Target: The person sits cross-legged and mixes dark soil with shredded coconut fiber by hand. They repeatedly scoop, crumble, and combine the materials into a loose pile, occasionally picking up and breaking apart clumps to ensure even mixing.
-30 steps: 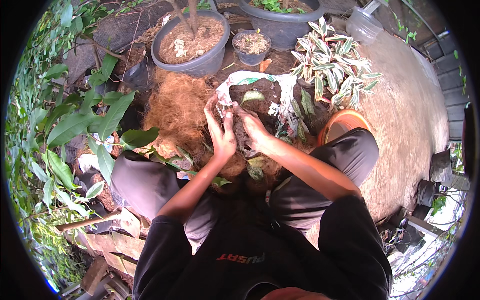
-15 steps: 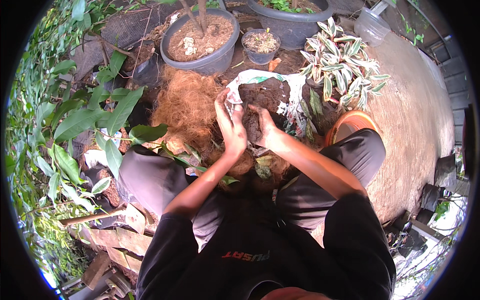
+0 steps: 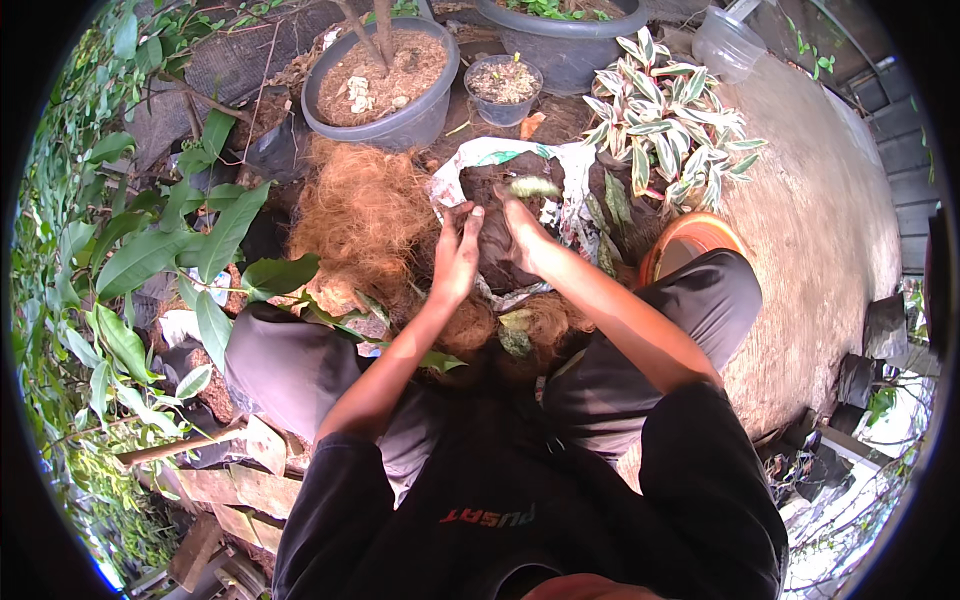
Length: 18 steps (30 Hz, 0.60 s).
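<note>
An open white plastic bag (image 3: 576, 165) of dark soil (image 3: 482, 182) stands in front of my crossed legs, its rim folded outward. My left hand (image 3: 458, 252) is at the bag's near left edge, fingers stretched and apart, holding nothing I can see. Over the soil is my right hand (image 3: 523, 236), palm turned inward and fingers extended, some fingertips hidden. Just beyond its fingertips lies a pale greenish, blurred shape (image 3: 534, 187); I cannot tell what it is. Brown coconut fibre (image 3: 355, 225) is heaped to the left of the bag.
Behind the bag stand a large grey pot (image 3: 425, 122) with a trunk, a small dark pot (image 3: 503, 110) and another wide pot (image 3: 565, 50). A variegated plant (image 3: 665, 125) and an orange clay pot (image 3: 690, 235) are on the right. Leafy branches (image 3: 150, 260) crowd the left.
My hands have moved apart a little; the left came back from the bag's rim. The pale greenish shape now shows over the soil. The whole view has shifted slightly.
</note>
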Each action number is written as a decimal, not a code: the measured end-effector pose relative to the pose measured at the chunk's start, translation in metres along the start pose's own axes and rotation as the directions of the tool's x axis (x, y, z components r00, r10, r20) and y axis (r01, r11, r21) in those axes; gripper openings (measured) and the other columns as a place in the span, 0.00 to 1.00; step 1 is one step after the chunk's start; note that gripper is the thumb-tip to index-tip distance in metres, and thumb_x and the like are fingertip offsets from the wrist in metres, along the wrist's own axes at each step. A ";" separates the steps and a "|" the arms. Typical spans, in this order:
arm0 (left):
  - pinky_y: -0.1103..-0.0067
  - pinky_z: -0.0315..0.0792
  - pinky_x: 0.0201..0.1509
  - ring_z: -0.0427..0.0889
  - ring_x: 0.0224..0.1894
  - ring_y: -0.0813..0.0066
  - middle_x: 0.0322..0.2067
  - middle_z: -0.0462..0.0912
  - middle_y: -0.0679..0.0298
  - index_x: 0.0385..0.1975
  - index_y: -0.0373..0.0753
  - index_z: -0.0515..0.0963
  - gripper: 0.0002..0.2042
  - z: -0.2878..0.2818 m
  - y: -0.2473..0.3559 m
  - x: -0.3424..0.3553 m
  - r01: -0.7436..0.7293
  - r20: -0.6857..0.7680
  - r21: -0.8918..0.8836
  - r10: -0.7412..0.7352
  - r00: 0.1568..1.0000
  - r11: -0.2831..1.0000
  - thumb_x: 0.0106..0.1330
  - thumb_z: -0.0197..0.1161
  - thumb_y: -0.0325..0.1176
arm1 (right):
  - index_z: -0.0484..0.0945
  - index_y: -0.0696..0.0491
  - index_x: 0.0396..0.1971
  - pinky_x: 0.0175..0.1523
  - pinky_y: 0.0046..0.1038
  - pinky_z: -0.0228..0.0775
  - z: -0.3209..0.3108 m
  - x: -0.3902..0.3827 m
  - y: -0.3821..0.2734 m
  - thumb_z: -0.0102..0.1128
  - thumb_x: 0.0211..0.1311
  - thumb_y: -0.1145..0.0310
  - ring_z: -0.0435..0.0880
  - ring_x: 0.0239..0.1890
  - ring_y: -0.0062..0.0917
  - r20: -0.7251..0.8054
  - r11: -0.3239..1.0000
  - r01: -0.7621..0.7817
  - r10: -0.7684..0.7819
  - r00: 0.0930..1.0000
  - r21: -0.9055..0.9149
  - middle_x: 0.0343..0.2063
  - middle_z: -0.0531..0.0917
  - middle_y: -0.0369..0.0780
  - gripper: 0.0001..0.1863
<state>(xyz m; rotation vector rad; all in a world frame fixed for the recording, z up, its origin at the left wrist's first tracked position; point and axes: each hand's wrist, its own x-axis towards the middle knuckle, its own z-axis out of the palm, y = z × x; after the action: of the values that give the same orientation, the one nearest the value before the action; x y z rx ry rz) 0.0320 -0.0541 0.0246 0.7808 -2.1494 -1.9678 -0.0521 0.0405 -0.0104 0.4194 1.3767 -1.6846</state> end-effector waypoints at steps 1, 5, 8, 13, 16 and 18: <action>0.73 0.67 0.57 0.77 0.49 0.62 0.46 0.77 0.48 0.55 0.28 0.66 0.31 -0.007 -0.006 0.006 -0.045 0.039 0.006 0.045 0.998 0.999 0.66 0.56 0.51 | 0.65 0.50 0.58 0.52 0.39 0.71 0.001 0.007 -0.004 0.32 0.68 0.38 0.78 0.45 0.23 0.012 0.993 0.041 -0.040 0.999 -0.110 0.44 0.79 0.38 0.33; 0.75 0.70 0.55 0.79 0.46 0.66 0.45 0.80 0.52 0.48 0.25 0.72 0.27 -0.021 0.004 0.020 -0.038 0.145 -0.016 0.040 0.989 0.999 0.61 0.64 0.45 | 0.57 0.52 0.64 0.57 0.39 0.67 0.009 -0.014 -0.032 0.29 0.64 0.31 0.78 0.48 0.31 0.070 0.950 0.109 -0.093 0.993 -0.294 0.44 0.78 0.44 0.43; 0.76 0.73 0.52 0.81 0.42 0.69 0.43 0.81 0.54 0.47 0.24 0.73 0.25 -0.027 0.022 0.018 0.104 0.162 -0.072 -0.091 0.983 0.992 0.56 0.70 0.38 | 0.64 0.55 0.61 0.58 0.40 0.67 -0.001 -0.005 -0.044 0.27 0.57 0.24 0.76 0.47 0.37 0.171 0.990 -0.064 0.086 0.981 -0.128 0.42 0.76 0.51 0.50; 0.70 0.79 0.41 0.83 0.37 0.68 0.36 0.82 0.55 0.44 0.27 0.74 0.26 -0.040 0.021 0.029 0.361 0.078 -0.279 -0.354 0.932 0.890 0.52 0.73 0.40 | 0.74 0.57 0.51 0.47 0.38 0.75 -0.013 0.003 -0.047 0.22 0.60 0.26 0.81 0.43 0.36 0.212 0.987 0.049 -0.016 0.977 -0.150 0.42 0.80 0.50 0.49; 0.70 0.79 0.37 0.83 0.38 0.66 0.40 0.81 0.60 0.51 0.38 0.72 0.24 -0.045 0.001 0.046 0.360 0.192 -0.526 -0.305 0.933 0.770 0.63 0.60 0.51 | 0.76 0.57 0.45 0.41 0.38 0.77 -0.031 0.049 -0.019 0.42 0.68 0.46 0.84 0.32 0.36 -0.018 0.802 0.260 -0.320 0.947 -0.538 0.34 0.83 0.47 0.27; 0.69 0.79 0.39 0.83 0.40 0.67 0.42 0.80 0.61 0.52 0.40 0.72 0.24 -0.049 0.001 0.051 0.366 0.159 -0.548 -0.335 0.929 0.752 0.65 0.57 0.52 | 0.73 0.56 0.50 0.51 0.38 0.74 -0.048 0.069 0.005 0.55 0.62 0.60 0.81 0.45 0.40 0.114 0.336 0.281 -0.441 0.890 -0.899 0.46 0.79 0.48 0.20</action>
<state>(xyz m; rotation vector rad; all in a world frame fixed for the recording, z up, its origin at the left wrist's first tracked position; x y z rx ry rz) 0.0083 -0.1206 0.0203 1.0704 -1.3378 -2.6446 -0.0983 0.0559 -0.0789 -0.4659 2.3974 -0.9322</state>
